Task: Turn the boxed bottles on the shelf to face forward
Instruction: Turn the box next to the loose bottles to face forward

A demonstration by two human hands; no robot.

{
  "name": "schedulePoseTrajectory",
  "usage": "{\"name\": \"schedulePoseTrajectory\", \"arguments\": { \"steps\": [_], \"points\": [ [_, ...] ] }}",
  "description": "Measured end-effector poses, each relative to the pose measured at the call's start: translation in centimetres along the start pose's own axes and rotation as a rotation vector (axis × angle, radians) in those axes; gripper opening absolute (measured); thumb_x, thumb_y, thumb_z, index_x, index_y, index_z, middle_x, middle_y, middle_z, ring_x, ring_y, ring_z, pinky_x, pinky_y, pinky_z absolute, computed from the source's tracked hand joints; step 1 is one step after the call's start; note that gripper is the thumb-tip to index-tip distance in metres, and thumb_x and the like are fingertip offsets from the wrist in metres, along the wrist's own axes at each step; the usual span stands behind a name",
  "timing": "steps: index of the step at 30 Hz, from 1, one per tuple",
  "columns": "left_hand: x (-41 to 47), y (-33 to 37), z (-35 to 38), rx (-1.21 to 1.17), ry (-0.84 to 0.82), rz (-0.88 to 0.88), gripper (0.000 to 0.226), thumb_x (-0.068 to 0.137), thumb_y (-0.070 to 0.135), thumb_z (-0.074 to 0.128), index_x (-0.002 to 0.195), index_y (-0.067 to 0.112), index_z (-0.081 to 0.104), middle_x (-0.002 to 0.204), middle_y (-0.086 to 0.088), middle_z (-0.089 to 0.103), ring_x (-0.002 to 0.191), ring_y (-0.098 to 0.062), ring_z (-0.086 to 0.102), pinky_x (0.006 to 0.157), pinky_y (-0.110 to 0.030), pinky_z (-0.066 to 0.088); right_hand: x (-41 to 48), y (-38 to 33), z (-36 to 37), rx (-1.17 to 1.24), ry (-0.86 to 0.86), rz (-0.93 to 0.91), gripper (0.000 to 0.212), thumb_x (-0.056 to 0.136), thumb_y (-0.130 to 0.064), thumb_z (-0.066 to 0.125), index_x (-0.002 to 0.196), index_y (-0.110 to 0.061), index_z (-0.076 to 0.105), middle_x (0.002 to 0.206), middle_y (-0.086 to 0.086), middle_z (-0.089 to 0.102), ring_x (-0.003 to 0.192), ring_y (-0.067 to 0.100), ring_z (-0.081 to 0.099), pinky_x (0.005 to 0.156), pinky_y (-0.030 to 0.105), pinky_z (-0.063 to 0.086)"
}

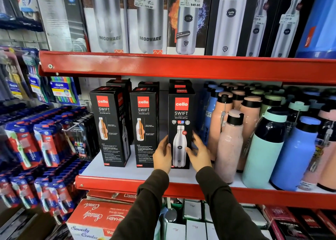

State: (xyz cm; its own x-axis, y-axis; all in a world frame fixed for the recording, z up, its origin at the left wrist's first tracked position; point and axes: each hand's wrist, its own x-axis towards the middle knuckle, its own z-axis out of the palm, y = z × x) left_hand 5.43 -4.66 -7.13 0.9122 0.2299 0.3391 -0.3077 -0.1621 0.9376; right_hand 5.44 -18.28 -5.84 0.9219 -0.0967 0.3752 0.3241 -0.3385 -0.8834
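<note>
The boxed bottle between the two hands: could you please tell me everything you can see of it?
The boxed bottle is a tall black carton, apparently cardboard, standing upright on the white shelf, rightmost of three front-row boxes. Its front shows a red Cello logo, "SWIFT", badges and a steel bottle picture, facing forward. The left hand touches its left edge, the right hand its right side. Pink bottles stand beside it.

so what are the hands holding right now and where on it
The right-most front Cello Swift box, gripped low on its sides: left hand on its left edge, right hand on its right edge.

Black boxes (181,129) with red logo squares on red-edged shelf (112,184)
</note>
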Motion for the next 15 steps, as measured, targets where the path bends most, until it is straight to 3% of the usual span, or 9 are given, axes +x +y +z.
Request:
{"name": "schedulePoseTrajectory", "arguments": {
  "steps": [3,5,9,11,13,15],
  "points": [
    [0.1,0.0,0.1,0.01,-0.011,-0.012,0.04,0.1,0.014,0.044,0.139,0.018,0.049,0.133,-0.008,0.063,0.123,-0.02,0.058,0.101,-0.025,0.041,-0.1,0.0,0.2,0.033,0.032,0.02,0.063,0.087,0.0,0.06,0.14,-0.029,0.041,0.14,0.005,0.052,0.131,0.018,0.048,0.109,0.037,0.041],
    [0.3,0.0,0.1,0.022,-0.02,-0.017,0.041,0.1,0.012,0.043,0.14,0.018,0.048,0.133,-0.009,0.062,0.125,-0.024,0.057,0.103,-0.026,0.041,-0.1,0.1,0.3,0.04,0.075,0.038,0.053,0.086,-0.001,0.063,0.135,-0.019,0.049,0.134,0.007,0.057,0.125,0.02,0.054,0.101,0.027,0.044],
    [0.0,0.5,0.0,0.078,-0.045,-0.013,0.043,0.101,0.013,0.04,0.144,0.02,0.043,0.132,-0.011,0.062,0.115,-0.021,0.06,0.093,-0.022,0.042,-0.2,0.7,0.2,-0.035,0.187,0.004,0.033,0.078,-0.008,0.075,0.11,-0.008,0.065,0.106,0.012,0.072,0.087,0.014,0.067,0.069,-0.003,0.043],
    [-0.4,0.8,-0.1,0.087,-0.067,-0.018,0.045,0.102,0.014,0.039,0.146,0.019,0.039,0.135,-0.011,0.059,0.113,-0.018,0.058,0.092,-0.021,0.042,-0.4,0.7,0.0,-0.041,0.222,0.015,0.031,0.075,-0.012,0.079,0.103,-0.009,0.066,0.095,0.01,0.073,0.069,0.004,0.063,0.061,-0.004,0.042],
    [-0.9,0.9,-0.4,0.073,-0.054,0.011,0.045,0.101,0.013,0.04,0.146,0.018,0.038,0.144,-0.008,0.052,0.129,-0.019,0.052,0.103,-0.021,0.038,-0.7,0.5,-0.1,-0.042,0.262,0.013,0.031,0.073,-0.014,0.081,0.1,-0.012,0.065,0.089,0.006,0.07,0.065,0.0,0.06,0.059,-0.002,0.042],
    [-1.6,1.0,-0.9,0.047,0.002,0.075,0.043,0.1,0.009,0.042,0.143,0.016,0.043,0.145,-0.005,0.051,0.133,-0.016,0.048,0.104,-0.01,0.034,-1.0,-0.1,-0.1,-0.031,0.311,-0.012,0.03,0.073,-0.014,0.081,0.098,-0.013,0.065,0.085,0.004,0.067,0.063,0.002,0.059,0.058,0.001,0.043]
  ]
}}
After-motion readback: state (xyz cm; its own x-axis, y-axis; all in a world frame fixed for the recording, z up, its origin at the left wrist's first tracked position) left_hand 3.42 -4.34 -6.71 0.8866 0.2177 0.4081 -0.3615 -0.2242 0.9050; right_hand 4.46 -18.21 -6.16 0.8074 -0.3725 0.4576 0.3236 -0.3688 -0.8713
